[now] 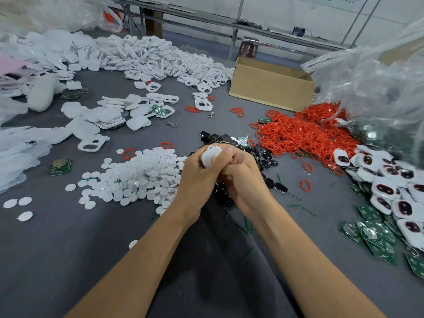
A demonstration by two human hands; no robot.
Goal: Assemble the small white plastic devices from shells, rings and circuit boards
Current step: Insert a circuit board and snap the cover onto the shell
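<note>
Pressure seems the step in hand: left hand (197, 180) and right hand (245, 180) curl tight together round one white device (211, 155) over the middle of the counter (68, 244), likely snapping its shells shut. Next comes a firm, even squeeze, then probably the finished pile (390, 187) at right.

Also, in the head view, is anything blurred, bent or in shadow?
Head view, edges: the wide lens bends them, and the clear plastic bag at right looks stretched and smeared. Head view, centre: the left hand and right hand gripping the white shell are fairly sharp. Head view, light: soft and even, only a faint shadow on the grey table under the forearms.
</note>
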